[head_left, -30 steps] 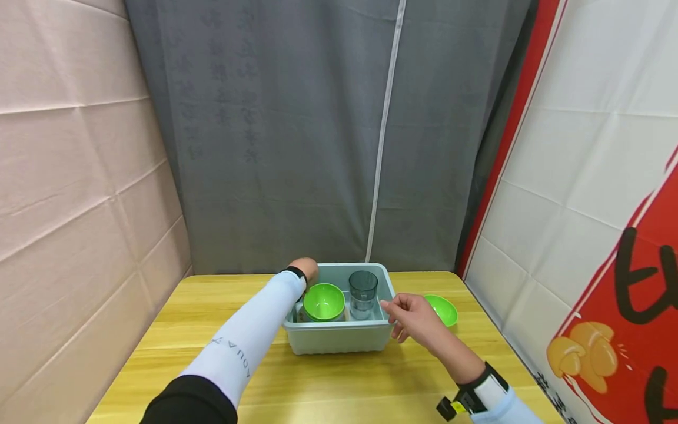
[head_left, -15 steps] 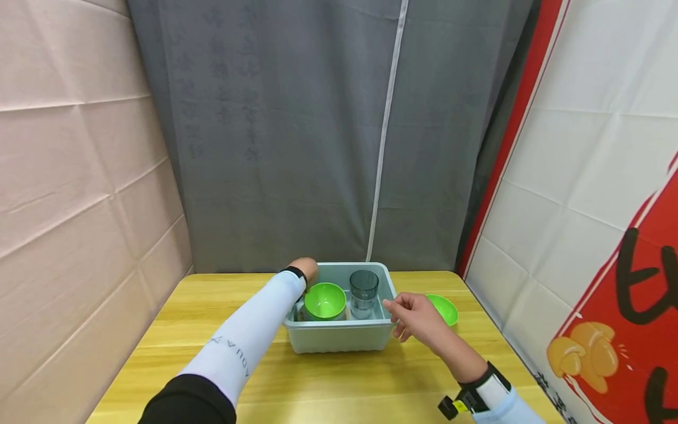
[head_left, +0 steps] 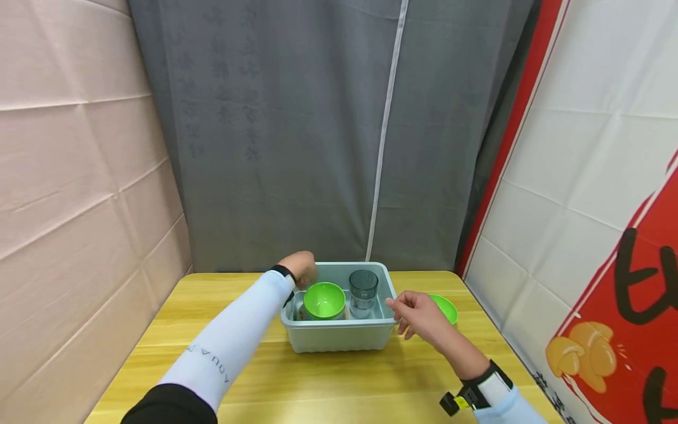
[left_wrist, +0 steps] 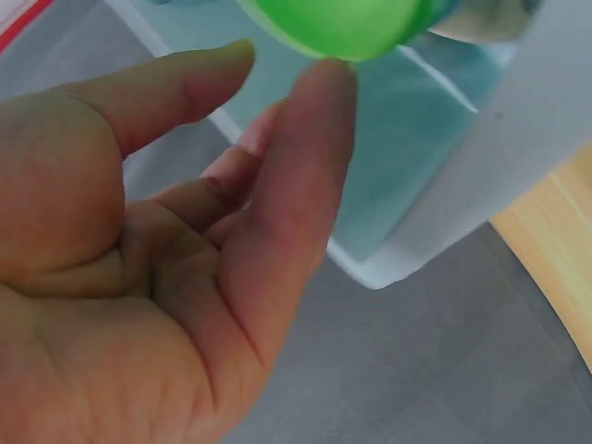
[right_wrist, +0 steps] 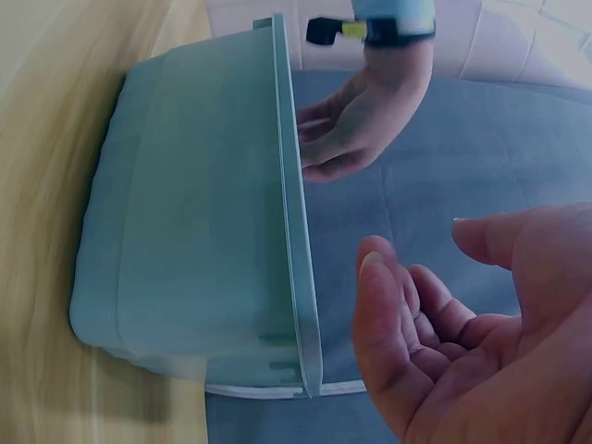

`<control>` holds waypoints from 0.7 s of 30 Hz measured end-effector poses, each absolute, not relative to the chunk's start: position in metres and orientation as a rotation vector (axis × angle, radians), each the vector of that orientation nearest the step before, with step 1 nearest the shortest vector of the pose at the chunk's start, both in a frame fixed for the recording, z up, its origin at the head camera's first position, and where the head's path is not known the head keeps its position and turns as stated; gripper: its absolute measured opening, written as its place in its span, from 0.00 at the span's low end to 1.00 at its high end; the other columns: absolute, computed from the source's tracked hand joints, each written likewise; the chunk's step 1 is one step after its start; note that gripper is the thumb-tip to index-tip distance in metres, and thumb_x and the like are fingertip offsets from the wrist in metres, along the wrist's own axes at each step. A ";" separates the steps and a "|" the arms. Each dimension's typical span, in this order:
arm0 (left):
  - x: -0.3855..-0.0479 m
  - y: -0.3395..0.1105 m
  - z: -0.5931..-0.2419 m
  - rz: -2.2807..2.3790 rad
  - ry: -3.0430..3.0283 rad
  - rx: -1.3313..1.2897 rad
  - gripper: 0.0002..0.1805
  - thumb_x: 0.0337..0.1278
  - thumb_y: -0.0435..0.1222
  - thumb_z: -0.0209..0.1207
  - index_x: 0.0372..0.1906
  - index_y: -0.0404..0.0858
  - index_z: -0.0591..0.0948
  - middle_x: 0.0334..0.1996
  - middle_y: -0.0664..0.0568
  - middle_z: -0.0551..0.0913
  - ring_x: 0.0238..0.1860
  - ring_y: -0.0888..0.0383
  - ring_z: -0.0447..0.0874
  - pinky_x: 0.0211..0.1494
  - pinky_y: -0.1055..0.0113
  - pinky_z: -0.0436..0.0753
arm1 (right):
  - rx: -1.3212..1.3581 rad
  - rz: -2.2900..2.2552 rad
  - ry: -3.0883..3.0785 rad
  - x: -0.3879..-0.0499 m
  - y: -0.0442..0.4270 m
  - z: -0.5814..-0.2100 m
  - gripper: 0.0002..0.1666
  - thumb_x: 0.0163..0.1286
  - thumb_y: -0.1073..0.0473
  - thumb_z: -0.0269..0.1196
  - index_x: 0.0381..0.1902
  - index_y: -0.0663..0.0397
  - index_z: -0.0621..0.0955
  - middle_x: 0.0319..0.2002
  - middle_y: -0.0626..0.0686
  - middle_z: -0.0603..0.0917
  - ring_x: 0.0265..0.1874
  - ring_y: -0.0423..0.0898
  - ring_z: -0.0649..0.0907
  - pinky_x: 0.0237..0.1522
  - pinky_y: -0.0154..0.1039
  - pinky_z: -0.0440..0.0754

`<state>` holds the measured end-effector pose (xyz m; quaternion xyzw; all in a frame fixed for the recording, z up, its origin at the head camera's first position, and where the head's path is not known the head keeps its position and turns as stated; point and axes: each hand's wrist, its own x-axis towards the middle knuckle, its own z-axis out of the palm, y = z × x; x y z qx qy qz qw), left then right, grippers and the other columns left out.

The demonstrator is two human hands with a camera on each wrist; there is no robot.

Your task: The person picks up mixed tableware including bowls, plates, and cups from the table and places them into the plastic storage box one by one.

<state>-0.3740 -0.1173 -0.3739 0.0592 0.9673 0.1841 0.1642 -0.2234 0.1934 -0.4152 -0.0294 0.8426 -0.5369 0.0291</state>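
Note:
A pale blue-green plastic tub (head_left: 340, 340) stands on the table in the head view. Inside it are a bright green bowl (head_left: 325, 299) at the left and a dark-tinted clear glass (head_left: 363, 288) at the right. My left hand (head_left: 299, 268) is over the tub's left rear corner. In the left wrist view, its thumb and fingers are apart with nothing between them, and a fingertip lies close to the green bowl (left_wrist: 342, 23); contact cannot be told. Just outside the tub's right rim, my right hand (head_left: 420, 316) has loosely bent fingers and holds nothing.
A second green bowl (head_left: 446, 308) sits on the wooden table (head_left: 339, 388), partly behind my right hand. A grey curtain (head_left: 296, 147) hangs behind the table. Fabric walls flank both sides. Something pale beneath the bowl in the tub is mostly hidden.
My left hand has risen and shifted slightly left, out of the tub's interior. The right hand has moved a little to the right. The bowl and glass stay in the tub.

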 end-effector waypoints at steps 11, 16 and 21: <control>-0.320 -0.186 -0.371 0.984 2.900 0.298 0.17 0.77 0.47 0.67 0.35 0.39 0.85 0.34 0.51 0.85 0.34 0.54 0.85 0.40 0.59 0.82 | -0.131 -1.567 2.640 -0.227 0.199 -0.423 0.20 0.83 0.45 0.67 0.45 0.58 0.84 0.39 0.58 0.88 0.31 0.53 0.90 0.33 0.45 0.91; -0.293 -0.215 -0.380 1.091 2.932 0.208 0.14 0.79 0.47 0.65 0.46 0.39 0.86 0.41 0.48 0.87 0.41 0.53 0.87 0.42 0.57 0.83 | -0.070 -1.567 2.658 -0.226 0.207 -0.427 0.20 0.84 0.46 0.66 0.47 0.60 0.84 0.37 0.54 0.87 0.32 0.51 0.89 0.34 0.45 0.91; -0.267 -0.235 -0.391 1.188 2.930 0.150 0.15 0.80 0.47 0.65 0.48 0.38 0.86 0.43 0.47 0.88 0.42 0.52 0.88 0.42 0.56 0.84 | -0.046 -1.580 2.671 -0.223 0.219 -0.431 0.20 0.84 0.46 0.65 0.46 0.60 0.83 0.37 0.54 0.85 0.33 0.50 0.89 0.35 0.46 0.91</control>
